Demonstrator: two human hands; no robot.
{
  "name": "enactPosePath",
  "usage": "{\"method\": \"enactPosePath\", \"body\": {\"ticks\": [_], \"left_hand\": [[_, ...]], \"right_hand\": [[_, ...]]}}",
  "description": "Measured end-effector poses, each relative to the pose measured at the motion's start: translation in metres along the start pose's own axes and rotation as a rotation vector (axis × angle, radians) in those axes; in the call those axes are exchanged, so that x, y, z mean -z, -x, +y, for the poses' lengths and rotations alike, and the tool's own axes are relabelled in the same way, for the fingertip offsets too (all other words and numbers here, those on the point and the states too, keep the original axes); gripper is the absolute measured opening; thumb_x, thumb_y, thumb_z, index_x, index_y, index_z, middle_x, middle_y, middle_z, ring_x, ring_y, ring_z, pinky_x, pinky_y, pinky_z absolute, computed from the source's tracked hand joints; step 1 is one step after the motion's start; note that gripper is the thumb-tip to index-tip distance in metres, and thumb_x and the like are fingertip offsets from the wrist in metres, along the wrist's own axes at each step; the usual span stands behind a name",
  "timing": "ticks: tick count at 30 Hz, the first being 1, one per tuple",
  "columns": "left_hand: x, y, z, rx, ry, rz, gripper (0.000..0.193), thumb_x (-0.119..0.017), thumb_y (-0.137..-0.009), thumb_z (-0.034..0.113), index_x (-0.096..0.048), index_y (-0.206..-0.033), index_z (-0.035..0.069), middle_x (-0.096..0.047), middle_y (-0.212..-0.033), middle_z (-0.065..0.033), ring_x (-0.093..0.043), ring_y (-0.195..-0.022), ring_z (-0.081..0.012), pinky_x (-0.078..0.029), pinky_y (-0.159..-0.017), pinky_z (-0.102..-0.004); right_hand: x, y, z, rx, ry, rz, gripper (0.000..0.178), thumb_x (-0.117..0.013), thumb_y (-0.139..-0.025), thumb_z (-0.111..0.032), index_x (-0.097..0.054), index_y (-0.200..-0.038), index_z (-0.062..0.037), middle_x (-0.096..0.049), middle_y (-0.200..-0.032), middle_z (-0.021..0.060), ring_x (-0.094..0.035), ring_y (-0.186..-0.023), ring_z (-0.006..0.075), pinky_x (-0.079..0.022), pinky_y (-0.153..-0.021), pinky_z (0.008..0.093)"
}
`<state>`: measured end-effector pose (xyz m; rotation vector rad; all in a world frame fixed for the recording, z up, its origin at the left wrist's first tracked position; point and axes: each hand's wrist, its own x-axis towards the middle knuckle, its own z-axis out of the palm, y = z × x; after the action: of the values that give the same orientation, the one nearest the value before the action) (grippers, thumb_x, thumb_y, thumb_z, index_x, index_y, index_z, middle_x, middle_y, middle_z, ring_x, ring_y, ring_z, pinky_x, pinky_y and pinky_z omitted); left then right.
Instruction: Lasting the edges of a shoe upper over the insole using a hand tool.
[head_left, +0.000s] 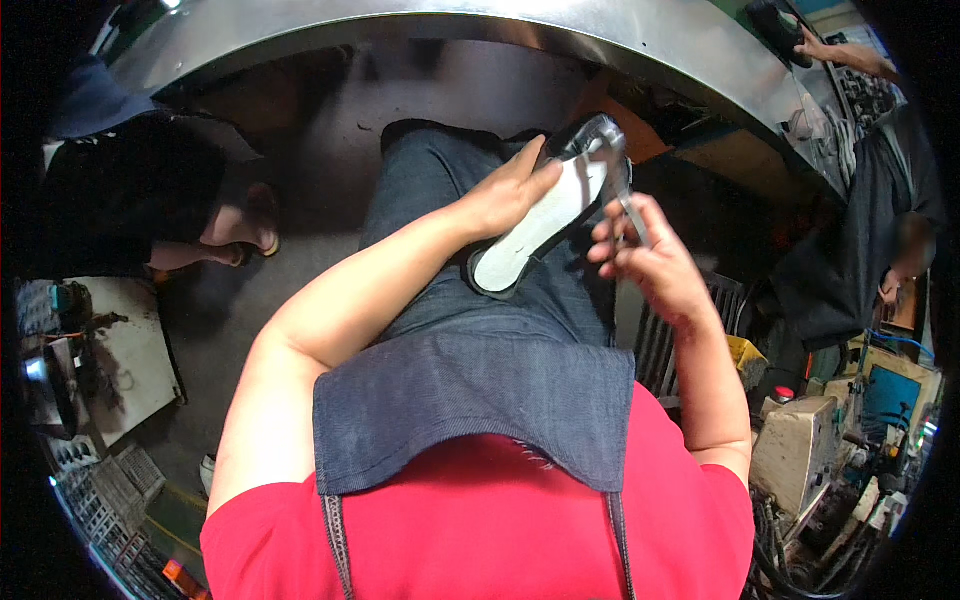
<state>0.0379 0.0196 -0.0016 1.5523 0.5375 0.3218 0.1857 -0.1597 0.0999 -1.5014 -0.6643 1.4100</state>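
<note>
- Far off to the left of the working fingers, another person in dark clothes crouches low by the floor; their bare arm shows, but what it is busy with cannot be told.
- Lower left, well away from either hand, a pale stained board lies among trays and clutter.
- The left hand lies flat on top of the shoe, fingers stretched almost straight and close together, palm pressing down near the middle of the white insole. It steadies the shoe more than grips it; the thumb is hidden, so how far it wraps under the edge cannot be told.
- The shoe rests on the person's lap, on a dark blue apron, heel end toward the body and toe end pointing away, just past the left fingertips.
- How far along the work is, as a judgement: the white insole already sits in the black sole and a clear strap arches over the toe, so the shoe looks largely built. What seems left is work at the strap or the toe edge, where the tool points.
- The right hand is curled tight, fingers pinched round a thin metal tool whose tip reaches up to the shoe's right edge beside the strap.
- Right of those fingers, a slatted dark crate, then a beige machine.
- Further right, another person stands in a dark apron.
</note>
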Motion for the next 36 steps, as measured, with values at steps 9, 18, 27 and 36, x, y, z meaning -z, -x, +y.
{"method": "enactPosePath", "body": {"ticks": [9, 18, 27, 36], "left_hand": [[0.000, 0.032, -0.006, -0.079, -0.346, -0.096, 0.075, -0.043, -0.100, 0.037, -0.011, -0.146, -0.013, -0.022, -0.149, -0.0351, -0.023, -0.141, -0.0438, -0.021, -0.116, -0.0425], [-0.007, 0.036, -0.001, -0.055, -0.382, -0.043, 0.066, -0.042, -0.100, 0.030, -0.015, -0.145, -0.011, -0.028, -0.146, -0.0341, -0.030, -0.137, -0.0449, -0.026, -0.114, -0.0445], [-0.011, 0.038, 0.005, -0.046, -0.485, -0.030, 0.071, -0.051, -0.096, 0.025, -0.015, -0.145, -0.011, -0.029, -0.145, -0.0348, -0.031, -0.136, -0.0454, -0.026, -0.113, -0.0444], [-0.011, 0.029, -0.005, -0.031, -0.433, -0.105, 0.086, -0.057, -0.092, 0.031, -0.005, -0.147, -0.009, -0.022, -0.148, -0.0354, -0.029, -0.138, -0.0451, -0.027, -0.113, -0.0431]], "right_hand": [[0.003, 0.024, 0.001, -0.158, 0.295, -0.119, 0.062, -0.039, -0.076, 0.013, -0.043, -0.134, -0.0113, -0.058, -0.118, 0.0076, -0.057, -0.110, 0.0168, -0.046, -0.093, 0.0317], [-0.004, 0.021, -0.029, 0.057, 0.757, -0.213, 0.057, -0.043, -0.074, 0.013, -0.042, -0.128, -0.0051, -0.057, -0.109, 0.0176, -0.058, -0.109, 0.0298, -0.044, -0.097, 0.0380], [-0.016, 0.016, -0.049, -0.017, 1.164, -0.159, 0.042, -0.045, -0.076, 0.011, -0.046, -0.116, -0.0020, -0.058, -0.099, 0.0210, -0.060, -0.099, 0.0374, -0.047, -0.087, 0.0431], [0.061, -0.024, 0.029, 0.367, 1.171, -0.240, 0.023, -0.052, -0.076, 0.004, -0.048, -0.097, -0.0019, -0.057, -0.088, 0.0224, -0.058, -0.088, 0.0450, -0.046, -0.072, 0.0473]]}}
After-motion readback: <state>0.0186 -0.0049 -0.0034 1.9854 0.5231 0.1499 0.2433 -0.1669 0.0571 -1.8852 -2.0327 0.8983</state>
